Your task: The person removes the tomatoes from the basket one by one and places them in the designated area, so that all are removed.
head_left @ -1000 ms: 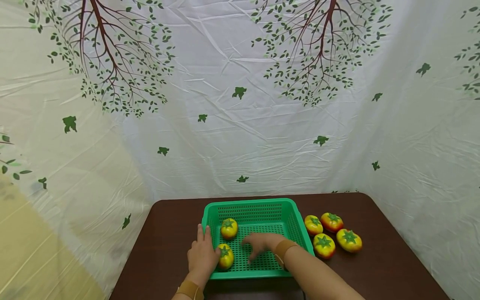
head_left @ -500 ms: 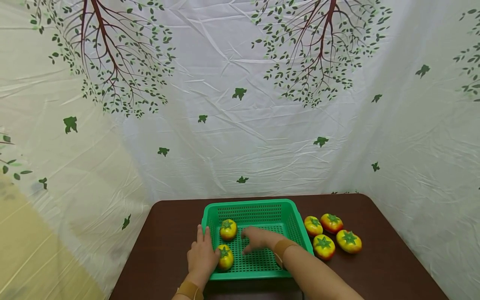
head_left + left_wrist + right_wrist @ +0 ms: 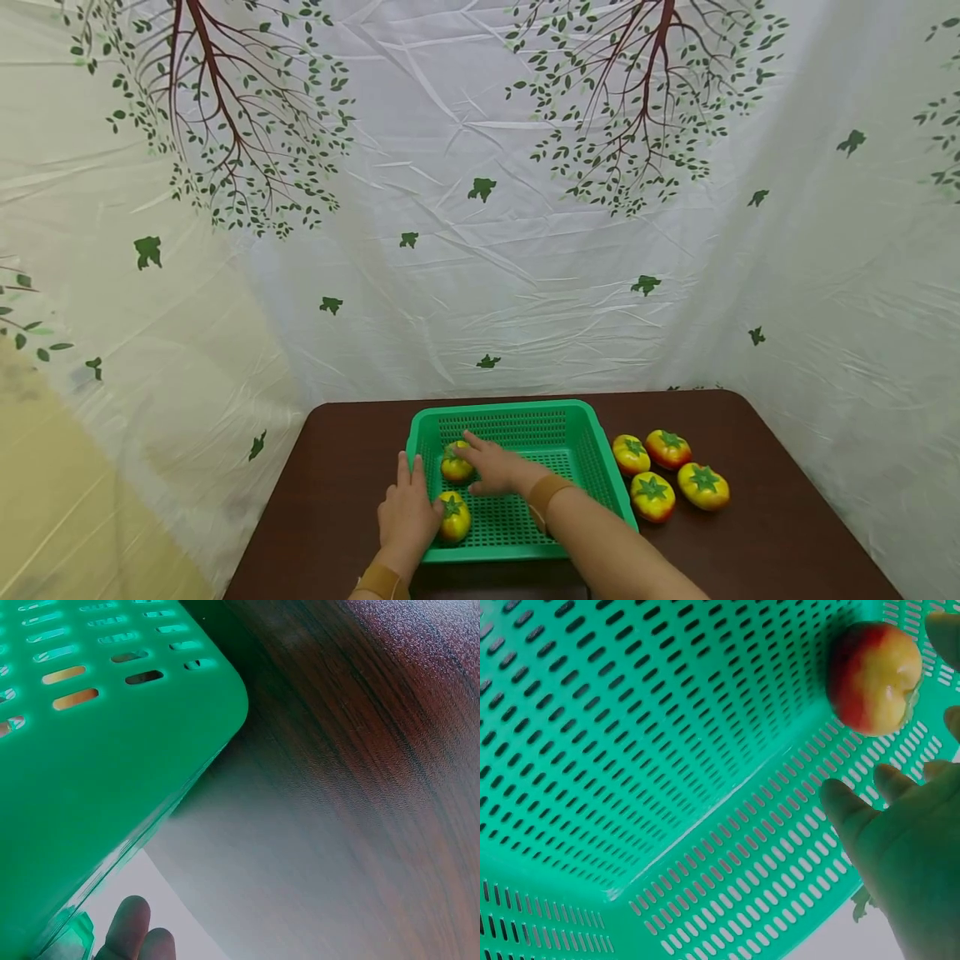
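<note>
Two yellow-and-red tomatoes with green star-shaped tops lie along the left side of a green plastic basket (image 3: 525,552). My right hand (image 3: 495,467) reaches in over the rear tomato (image 3: 454,468), fingers spread and partly covering it. In the right wrist view, a gap shows between this tomato (image 3: 874,679) and the fingers (image 3: 847,806). My left hand (image 3: 407,517) rests on the basket's left rim with straight fingers, the thumb beside the front tomato (image 3: 455,521). Two of its fingertips (image 3: 129,922) show outside the basket wall (image 3: 112,772) in the left wrist view.
Several more tomatoes (image 3: 652,497) sit in a group on the dark brown table (image 3: 757,533), just right of the basket. A white curtain (image 3: 480,292) printed with trees and leaves hangs behind the table and at its sides.
My right hand has moved left and toward the back, from the basket's middle to over the rear tomato, and its fingers have spread. The left hand stays on the rim.
</note>
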A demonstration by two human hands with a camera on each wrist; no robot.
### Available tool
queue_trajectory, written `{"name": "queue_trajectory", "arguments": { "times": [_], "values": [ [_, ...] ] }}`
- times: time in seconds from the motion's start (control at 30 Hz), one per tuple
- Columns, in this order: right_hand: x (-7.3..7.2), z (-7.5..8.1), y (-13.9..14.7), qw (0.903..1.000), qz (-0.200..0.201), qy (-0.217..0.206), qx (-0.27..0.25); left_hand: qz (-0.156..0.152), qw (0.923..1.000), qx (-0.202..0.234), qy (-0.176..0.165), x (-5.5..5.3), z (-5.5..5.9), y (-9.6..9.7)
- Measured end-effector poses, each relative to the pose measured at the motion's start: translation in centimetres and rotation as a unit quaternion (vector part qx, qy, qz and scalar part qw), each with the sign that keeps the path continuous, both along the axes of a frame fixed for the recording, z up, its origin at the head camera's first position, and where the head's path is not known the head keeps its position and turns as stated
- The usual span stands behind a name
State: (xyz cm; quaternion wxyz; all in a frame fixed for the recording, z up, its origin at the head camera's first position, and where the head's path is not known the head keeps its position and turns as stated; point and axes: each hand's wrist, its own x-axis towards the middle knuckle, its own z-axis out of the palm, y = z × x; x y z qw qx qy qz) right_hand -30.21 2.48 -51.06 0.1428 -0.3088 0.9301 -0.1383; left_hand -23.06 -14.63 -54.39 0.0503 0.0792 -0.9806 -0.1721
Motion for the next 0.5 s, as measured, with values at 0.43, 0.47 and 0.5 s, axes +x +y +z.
{"name": "queue_trajectory", "arguments": {
  "times": [0.43,0.47,0.5],
  "values": [
    [0.5,-1.1,-0.9,0.9995,-0.011,-0.008,0.030,0.003,1.0000,0.004,0.002,-0.1,-0.4,0.0],
    [0.5,-1.1,-0.9,0.9994,-0.012,-0.006,0.032,0.003,1.0000,0.004,0.002,-0.1,-0.4,0.0],
    [0.5,-1.3,-0.9,0.9993,-0.014,-0.004,0.034,0.003,1.0000,0.004,0.003,-0.1,-0.4,0.0]
  ]
}}
